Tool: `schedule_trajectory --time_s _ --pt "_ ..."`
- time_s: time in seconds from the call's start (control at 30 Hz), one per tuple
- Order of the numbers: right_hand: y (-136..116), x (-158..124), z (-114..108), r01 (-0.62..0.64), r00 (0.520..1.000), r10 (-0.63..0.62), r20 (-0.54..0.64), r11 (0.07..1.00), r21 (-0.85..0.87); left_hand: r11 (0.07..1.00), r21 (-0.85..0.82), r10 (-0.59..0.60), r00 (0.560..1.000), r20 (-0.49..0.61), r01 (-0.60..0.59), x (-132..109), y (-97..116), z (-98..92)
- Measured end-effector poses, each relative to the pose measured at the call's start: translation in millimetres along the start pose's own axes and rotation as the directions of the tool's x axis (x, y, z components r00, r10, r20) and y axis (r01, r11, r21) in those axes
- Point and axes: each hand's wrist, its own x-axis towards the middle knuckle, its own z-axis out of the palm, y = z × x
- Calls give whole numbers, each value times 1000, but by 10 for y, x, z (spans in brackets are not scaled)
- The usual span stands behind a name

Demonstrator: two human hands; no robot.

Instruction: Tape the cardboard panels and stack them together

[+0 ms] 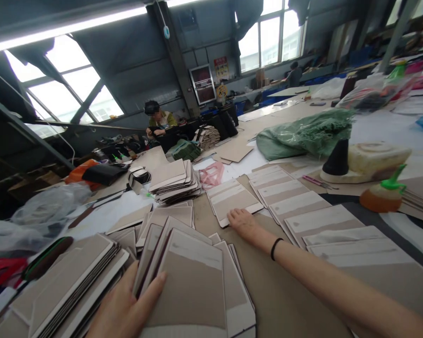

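At the lower left, my left hand is closed around several upright beige board panels, its thumb on the front face and its other fingers hidden behind. A pale band crosses the top of the front panel. Farther forward, my right hand, with a black band at the wrist, lies on the near edge of a flat beige panel. Those fingers are stretched over its surface, and the thumb is not clearly visible. To the right, a row of overlapping panels with pale strips reaches toward me.
Stacked panels stand beyond my left hand, with more piles at left. At right are a green sack, a yellowish container and a green-tipped glue bottle. Another person sits across the table.
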Motion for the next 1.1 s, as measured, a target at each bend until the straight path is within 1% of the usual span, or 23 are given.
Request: schedule_trajectory --time_s 0.1,0.17,0.27,0.33,0.37,0.43,0.5,0.53,0.57,0.6,0.63,0.67,0.7,0.73,0.77,0.8,0.83,0.87,0.9,0.93,0.97,1.03,1.1 --pt "12 44 -8 17 1000 -17 -14 1000 -4 1000 7 17 999 43 -17 9 -38 -7" --pt "75 53 -134 -8 998 7 -66 1000 -5 999 16 38 998 48 -38 14 -43 -18" --pt "228 -11 -510 -100 977 97 -188 995 -7 998 17 56 998 39 -56 24 -42 -36" --pt "307 -138 -842 -179 941 172 -292 984 1 997 20 77 996 33 -78 26 -50 -43" --pt "321 -226 -1011 -218 909 209 -360 976 16 995 24 94 995 38 -95 23 -56 -45" --pt "285 -434 -1313 -249 801 257 -541 964 90 993 26 115 993 41 -116 9 -63 -43" --pt "169 -646 -1513 -183 700 260 -665 966 185 992 12 125 992 27 -126 -15 -56 -37" --pt "95 -736 -1564 -141 661 276 -697 959 245 991 2 134 991 13 -134 -28 -47 -35" --pt "18 -810 -1581 -112 631 320 -706 939 325 990 -6 142 990 0 -142 -40 -37 -33" --pt "-54 -864 -1568 -105 607 398 -688 898 427 988 -13 152 988 -10 -152 -52 -26 -32" --pt "-117 -898 -1531 -112 586 502 -636 828 550 987 -20 161 987 -17 -161 -62 -18 -33" --pt "-170 -916 -1475 -115 569 612 -549 720 684 985 -24 172 985 -21 -173 -72 -13 -33" --pt "-213 -923 -1408 -102 557 712 -428 570 815 983 -26 182 983 -24 -183 -81 -11 -34" --pt "-249 -925 -1337 -61 555 783 -280 374 925 981 -29 192 981 -23 -193 -91 -13 -34" --pt "-283 -929 -1267 3 566 816 -119 142 990 979 -31 200 980 -23 -201 -102 -18 -33" --pt "-318 -939 -1202 71 590 806 44 -106 992 978 -31 207 978 -24 -208 -115 -25 -31" --pt "-358 -960 -1144 121 625 756 192 -337 934 977 -27 212 977 -28 -213 -131 -33 -27" --pt "-404 -993 -1092 147 663 681 311 -525 838 976 -20 216 976 -33 -217 -151 -43 -23" --pt "-457 -1038 -1044 155 696 600 394 -662 733 975 -13 222 974 -41 -223 -172 -53 -19" --pt "-517 -1093 -998 159 722 528 447 -756 635 973 -5 229 972 -53 -230 -196 -64 -15" --pt "-584 -1153 -950 162 740 470 481 -819 551 972 5 234 970 -62 -234 -220 -76 -11" --pt "-736 -1273 -851 158 753 376 540 -900 406 973 27 230 971 -69 -228 -268 -99 -5" --pt "-910 -1364 -765 126 745 281 606 -950 286 974 27 225 972 -63 -224 -311 -117 2"
